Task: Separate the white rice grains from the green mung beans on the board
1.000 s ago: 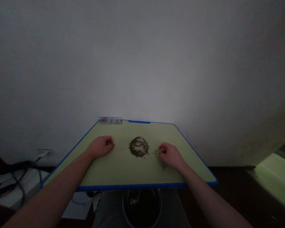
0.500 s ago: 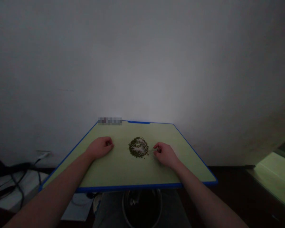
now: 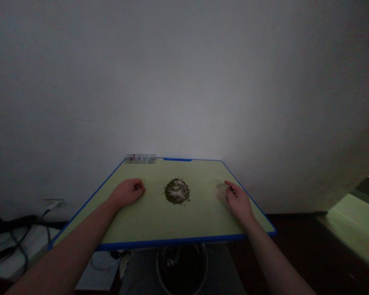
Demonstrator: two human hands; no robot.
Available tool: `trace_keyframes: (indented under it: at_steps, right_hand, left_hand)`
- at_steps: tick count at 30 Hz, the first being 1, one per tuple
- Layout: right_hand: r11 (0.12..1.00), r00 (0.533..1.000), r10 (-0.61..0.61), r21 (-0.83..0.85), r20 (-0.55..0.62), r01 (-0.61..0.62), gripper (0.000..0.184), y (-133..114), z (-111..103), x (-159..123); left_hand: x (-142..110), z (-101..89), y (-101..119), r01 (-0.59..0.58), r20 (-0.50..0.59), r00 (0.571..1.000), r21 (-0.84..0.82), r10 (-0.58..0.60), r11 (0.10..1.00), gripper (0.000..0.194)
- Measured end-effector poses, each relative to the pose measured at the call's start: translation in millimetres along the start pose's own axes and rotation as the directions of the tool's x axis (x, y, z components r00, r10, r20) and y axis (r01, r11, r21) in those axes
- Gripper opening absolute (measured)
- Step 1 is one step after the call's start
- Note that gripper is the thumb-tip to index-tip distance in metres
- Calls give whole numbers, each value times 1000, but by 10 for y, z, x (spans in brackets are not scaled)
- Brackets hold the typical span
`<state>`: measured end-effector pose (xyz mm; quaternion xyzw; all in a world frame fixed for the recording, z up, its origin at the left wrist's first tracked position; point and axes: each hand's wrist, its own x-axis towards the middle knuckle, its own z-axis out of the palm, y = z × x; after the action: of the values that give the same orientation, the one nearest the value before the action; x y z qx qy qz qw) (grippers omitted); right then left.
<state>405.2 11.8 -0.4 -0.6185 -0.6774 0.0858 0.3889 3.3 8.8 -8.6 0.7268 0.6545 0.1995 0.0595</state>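
Observation:
A pale green board (image 3: pixel 160 221) with a blue rim lies in front of me. A small round heap of dark green grains mixed with white ones (image 3: pixel 176 191) sits near its middle. My left hand (image 3: pixel 127 191) rests on the board left of the heap, fingers curled in a loose fist. My right hand (image 3: pixel 238 200) lies near the board's right edge, fingers pinched on a small clear thing (image 3: pixel 222 187) that is smeared and hard to name.
A plain white wall rises right behind the board. A round dark bowl (image 3: pixel 181 266) sits below the board's front edge. Black cables (image 3: pixel 9 241) lie on a white surface at the left. Another pale green surface (image 3: pixel 353 229) shows at the right.
My right hand has moved from beside the heap out to the board's right edge, still pinching the small clear thing. My left hand has stayed put.

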Motion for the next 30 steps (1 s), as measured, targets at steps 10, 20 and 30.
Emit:
trace_keyframes:
  at_steps: [10,20,30]
  right_hand:
    - [996,984,-87,23,154,84,38,-349,183,-327]
    - [973,986,-71,-206,154,102,31,-377,230,-151]
    - [950,943,-202,-179,264,254,30,-271,150,-239]
  left_hand:
    - [-21,-46,92,37,12,999,-23,-36,999,24]
    - [-9,-56,68,23,19,1000,-36,-22,999,21]
    - [-14,-70,69,42,-8,999,-80,-43,996,20]
